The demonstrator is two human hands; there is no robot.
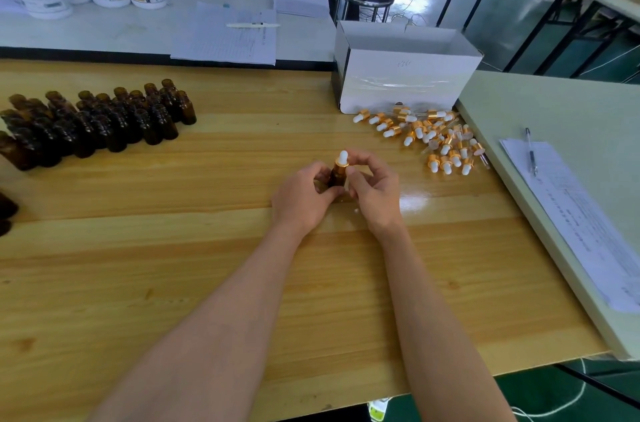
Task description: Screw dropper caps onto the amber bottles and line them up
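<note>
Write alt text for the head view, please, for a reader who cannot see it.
At the middle of a wooden table, the left hand grips an amber bottle while the right hand pinches its dropper cap. Uncapped bottles stand grouped at left; loose caps lie heaped at right by a white box.

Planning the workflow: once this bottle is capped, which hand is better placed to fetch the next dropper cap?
Right, probably. The loose dropper caps lie nearer the right hand, while the left hand grips the amber bottle.
</note>
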